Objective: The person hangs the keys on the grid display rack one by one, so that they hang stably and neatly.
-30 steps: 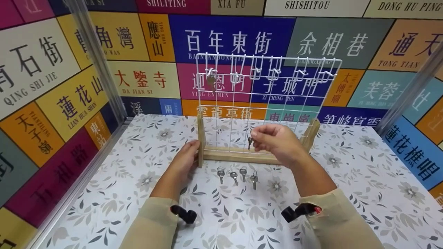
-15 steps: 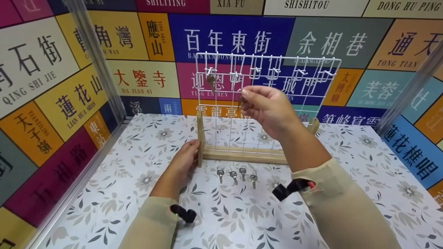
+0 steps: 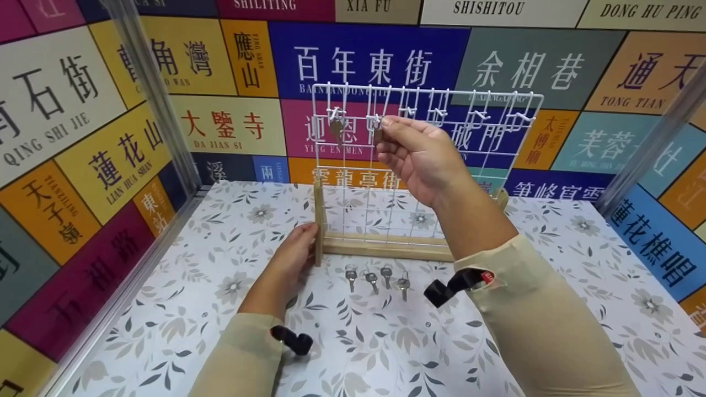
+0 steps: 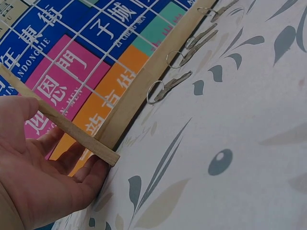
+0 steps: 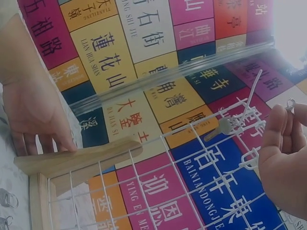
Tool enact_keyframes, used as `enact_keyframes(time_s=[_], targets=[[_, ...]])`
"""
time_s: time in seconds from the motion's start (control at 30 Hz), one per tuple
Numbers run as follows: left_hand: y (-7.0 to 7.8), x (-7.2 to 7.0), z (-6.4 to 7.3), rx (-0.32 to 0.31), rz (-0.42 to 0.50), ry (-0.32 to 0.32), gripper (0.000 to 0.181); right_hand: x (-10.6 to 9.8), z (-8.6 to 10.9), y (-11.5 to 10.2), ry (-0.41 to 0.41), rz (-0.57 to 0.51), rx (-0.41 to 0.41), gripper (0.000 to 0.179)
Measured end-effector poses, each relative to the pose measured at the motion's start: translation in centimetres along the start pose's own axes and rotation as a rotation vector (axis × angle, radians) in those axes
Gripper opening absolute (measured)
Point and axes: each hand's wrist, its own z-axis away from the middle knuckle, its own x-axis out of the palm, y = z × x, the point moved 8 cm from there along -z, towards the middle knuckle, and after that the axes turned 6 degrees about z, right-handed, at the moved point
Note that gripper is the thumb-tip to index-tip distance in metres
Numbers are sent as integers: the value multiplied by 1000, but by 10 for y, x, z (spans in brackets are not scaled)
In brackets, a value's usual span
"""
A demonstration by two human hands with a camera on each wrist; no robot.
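My right hand (image 3: 427,160) pinches a small key (image 3: 378,135) between thumb and fingertips, level with the second white hook (image 3: 374,120) from the left on a wire grid rack. In the right wrist view the key's ring (image 5: 290,103) pokes up above the fingertips; the hand hides most of the key. Another key (image 3: 337,130) hangs from the leftmost hook. Low on the rack's left side, my left hand (image 3: 299,246) grips the wooden side post (image 4: 72,129), thumb on one side and fingers on the other.
Several ringed keys (image 3: 372,282) lie in a loose row on the floral tabletop (image 3: 231,342), in front of the rack's wooden base bar (image 3: 386,251). More white hooks (image 3: 479,115) continue rightward along the grid's top. A panel of coloured signs (image 3: 364,60) stands behind.
My right hand has lifted the key from low in front of the grid, up and slightly left, to the second hook. The left hand stays on the post.
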Motion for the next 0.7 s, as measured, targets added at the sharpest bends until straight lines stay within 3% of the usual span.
enact_keyframes(time_s=[0.23, 0.37, 0.7], targets=[[0, 0, 0, -9, 3, 13, 38, -9, -6, 9, 28, 29, 23, 21], [0, 0, 0, -11, 0, 15, 38, -21, -6, 17, 35, 41, 26, 28], [1, 0, 2, -1, -2, 20, 38, -59, 13, 47, 52, 74, 29, 23]])
